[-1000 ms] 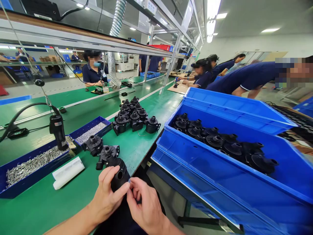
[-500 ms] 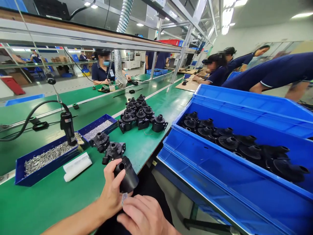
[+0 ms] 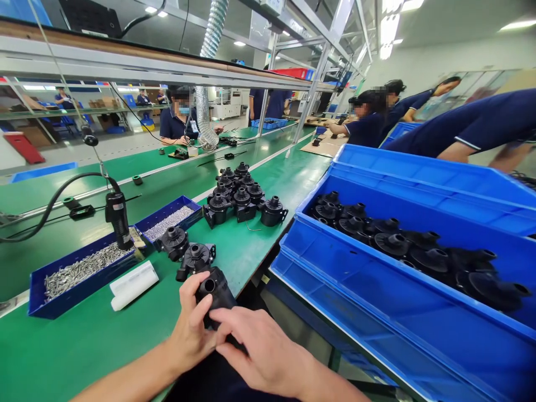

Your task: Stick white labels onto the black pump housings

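Note:
My left hand [image 3: 193, 326] is closed around a black pump [image 3: 220, 296], its thumb and index finger on either side of a round port. The pump is tilted above the bench edge, port facing up toward me. My right hand [image 3: 262, 346] has its bent fingers and thumb against the lower side of the pump's cylindrical housing. Whatever those fingertips hold is hidden; a small label seen in them earlier does not show now. Just beyond my hands, two more black pumps [image 3: 196, 258] stand on the green bench.
A blue tray of screws [image 3: 84, 273] sits at left, with a hanging electric screwdriver [image 3: 118, 220] over it. Near these are a second screw tray [image 3: 170, 220], a white roll [image 3: 134, 285], grouped pumps [image 3: 240, 195] and a hex key [image 3: 253, 228]. At right stands a blue crate [image 3: 377, 290] of black parts.
My right hand has moved up and forward, bringing its fingers onto the pump. The small label pinched in it earlier is out of sight. My left hand keeps its hold.

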